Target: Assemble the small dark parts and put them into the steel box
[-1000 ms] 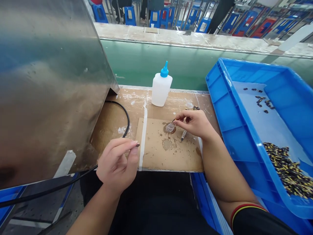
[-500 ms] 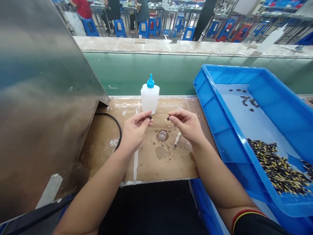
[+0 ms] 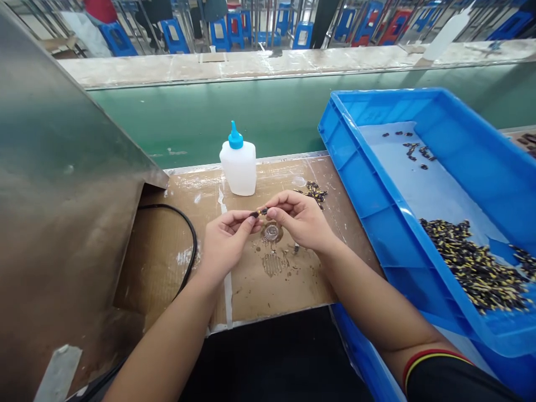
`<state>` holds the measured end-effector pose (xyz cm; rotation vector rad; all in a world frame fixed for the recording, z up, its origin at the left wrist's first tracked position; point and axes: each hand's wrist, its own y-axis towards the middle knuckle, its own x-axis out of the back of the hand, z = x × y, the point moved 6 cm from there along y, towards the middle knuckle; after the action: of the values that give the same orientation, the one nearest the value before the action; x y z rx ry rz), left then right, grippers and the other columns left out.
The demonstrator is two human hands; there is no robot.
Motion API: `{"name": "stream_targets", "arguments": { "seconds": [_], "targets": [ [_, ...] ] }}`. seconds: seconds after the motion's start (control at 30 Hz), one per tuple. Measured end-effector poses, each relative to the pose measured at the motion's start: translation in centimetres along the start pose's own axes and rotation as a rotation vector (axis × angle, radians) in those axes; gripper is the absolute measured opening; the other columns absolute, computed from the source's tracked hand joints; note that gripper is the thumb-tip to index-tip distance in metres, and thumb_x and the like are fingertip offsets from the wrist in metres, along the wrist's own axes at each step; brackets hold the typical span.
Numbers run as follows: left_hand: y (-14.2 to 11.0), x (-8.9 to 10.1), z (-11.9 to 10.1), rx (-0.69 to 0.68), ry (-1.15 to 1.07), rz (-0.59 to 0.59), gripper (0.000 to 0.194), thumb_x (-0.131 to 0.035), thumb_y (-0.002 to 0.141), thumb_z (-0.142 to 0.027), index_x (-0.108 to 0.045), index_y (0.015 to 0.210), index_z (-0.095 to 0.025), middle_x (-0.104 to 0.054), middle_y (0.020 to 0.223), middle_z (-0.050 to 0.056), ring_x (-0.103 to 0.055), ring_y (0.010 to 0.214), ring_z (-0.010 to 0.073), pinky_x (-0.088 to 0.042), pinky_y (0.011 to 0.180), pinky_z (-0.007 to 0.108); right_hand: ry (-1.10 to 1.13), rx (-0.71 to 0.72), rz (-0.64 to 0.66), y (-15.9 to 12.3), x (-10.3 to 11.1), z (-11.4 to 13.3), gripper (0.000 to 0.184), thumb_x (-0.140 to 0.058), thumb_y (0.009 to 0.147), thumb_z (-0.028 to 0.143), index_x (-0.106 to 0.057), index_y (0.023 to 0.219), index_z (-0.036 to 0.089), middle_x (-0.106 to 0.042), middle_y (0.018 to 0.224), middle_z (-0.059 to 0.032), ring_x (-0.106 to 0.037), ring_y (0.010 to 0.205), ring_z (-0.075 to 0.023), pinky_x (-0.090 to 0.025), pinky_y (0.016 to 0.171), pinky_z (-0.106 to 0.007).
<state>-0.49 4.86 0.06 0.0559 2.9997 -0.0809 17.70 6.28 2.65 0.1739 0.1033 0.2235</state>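
My left hand and my right hand meet above the cardboard work mat. Between their pinched fingertips is a small black and yellow part, held at both ends. Just below it on the mat sits a small clear round cap with a dark stain around it. A white glue bottle with a blue nozzle stands upright behind the hands. A little heap of the same small parts lies on the mat beyond my right hand.
A blue plastic crate at the right holds several black and yellow parts. A slanted metal housing fills the left, with a black cable running from under it. A green conveyor wall runs behind.
Both hands have come together from apart, so the two small pieces they held now meet as one between the fingertips. The view has shifted left and down slightly.
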Motion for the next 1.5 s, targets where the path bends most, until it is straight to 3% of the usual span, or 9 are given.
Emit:
{"name": "stream_targets", "arguments": {
  "seconds": [0.2, 0.47, 0.6, 0.77, 0.87, 1.07, 1.3, 1.5],
  "targets": [
    [-0.4, 0.4, -0.8, -0.09, -0.014, -0.052, 0.028, -0.093, 0.085, -0.04, -0.084, 0.098, -0.016, -0.085, 0.098, 0.011, -0.083, 0.087, 0.0224, -0.072, 0.092, 0.038, 0.033, -0.006, 0.065, -0.1, -0.3, 0.4, 0.035, -0.089, 0.093, 0.052, -0.077, 0.104, 0.021, -0.081, 0.106, -0.0071, -0.077, 0.087, -0.0179, -0.065, 0.075, -0.029],
    [-1.1, 0.1, -1.9, -0.223, 0.011, -0.091, 0.017, -0.095, 0.081, -0.033, -0.085, 0.088, -0.02, -0.085, 0.109, 0.011, -0.083, 0.102, 0.0262, -0.069, 0.101, 0.043, 0.06, -0.089, 0.121, -0.2, -0.5, -0.2, 0.044, -0.09, 0.089, 0.06, -0.073, 0.1, 0.021, -0.081, 0.107, -0.0084, -0.077, 0.092, -0.0203, -0.062, 0.066, -0.027],
    [-0.6, 0.7, -1.0, -0.155, -0.095, -0.101, 0.023, -0.099, 0.077, -0.035, -0.085, 0.089, -0.022, -0.085, 0.103, 0.009, -0.083, 0.095, 0.0227, -0.07, 0.096, 0.038, 0.053, -0.07, 0.073, -0.1, -0.3, -0.1, 0.045, -0.09, 0.089, 0.061, -0.074, 0.101, 0.021, -0.08, 0.098, -0.0066, -0.077, 0.09, -0.0208, -0.06, 0.063, -0.026],
    [0.0, 0.3, 0.4, 0.087, -0.38, -0.044, 0.039, -0.109, 0.059, -0.041, -0.082, 0.078, -0.021, -0.085, 0.09, 0.004, -0.081, 0.079, 0.0137, -0.066, 0.074, 0.018, 0.014, 0.038, -0.026, -0.5, -0.1, 1.1, 0.042, -0.091, 0.089, 0.059, -0.074, 0.087, 0.02, -0.074, 0.079, -0.0022, -0.068, 0.067, -0.0152, -0.056, 0.057, -0.027],
    [-0.2, -0.4, 0.6, 0.143, -0.45, 0.012, 0.037, -0.108, 0.059, -0.041, -0.081, 0.076, -0.023, -0.084, 0.089, 0.002, -0.079, 0.076, 0.0095, -0.063, 0.071, 0.013, 0.002, 0.101, -0.04, -0.9, -0.4, 1.6, 0.031, -0.091, 0.091, 0.049, -0.077, 0.087, 0.022, -0.074, 0.079, -0.0013, -0.064, 0.064, -0.0141, -0.054, 0.055, -0.028],
    [-0.4, -0.5, 0.7, 0.113, -0.466, 0.043, 0.032, -0.106, 0.064, -0.042, -0.081, 0.076, -0.026, -0.084, 0.091, -0.003, -0.078, 0.079, 0.0077, -0.064, 0.074, 0.012, -0.042, 0.186, -0.016, -1.6, -0.9, 2.0, 0.016, -0.089, 0.094, 0.036, -0.084, 0.104, 0.025, -0.081, 0.095, -0.003, -0.074, 0.079, -0.0187, -0.062, 0.067, -0.034],
    [-0.5, -0.5, 0.6, 0.076, -0.53, 0.067, 0.024, -0.105, 0.069, -0.035, -0.084, 0.079, -0.027, -0.085, 0.095, -0.002, -0.079, 0.084, 0.0075, -0.065, 0.082, 0.013, -0.325, 0.518, 0.003, -2.0, -1.4, 3.7, 0.009, -0.082, 0.101, 0.022, -0.082, 0.109, 0.025, -0.083, 0.099, -0.0022, -0.077, 0.085, -0.0191, -0.061, 0.074, -0.036],
    [-0.5, -0.7, 0.5, 0.06, -0.546, 0.079, 0.022, -0.104, 0.071, -0.032, -0.085, 0.079, -0.025, -0.086, 0.098, 0.0, -0.08, 0.085, 0.0093, -0.065, 0.083, 0.016, -0.347, 0.575, -0.009, -2.3, -1.6, 3.6, 0.009, -0.083, 0.1, 0.016, -0.081, 0.107, 0.021, -0.083, 0.099, -0.0024, -0.077, 0.086, -0.0163, -0.06, 0.074, -0.031]
  ]
}}
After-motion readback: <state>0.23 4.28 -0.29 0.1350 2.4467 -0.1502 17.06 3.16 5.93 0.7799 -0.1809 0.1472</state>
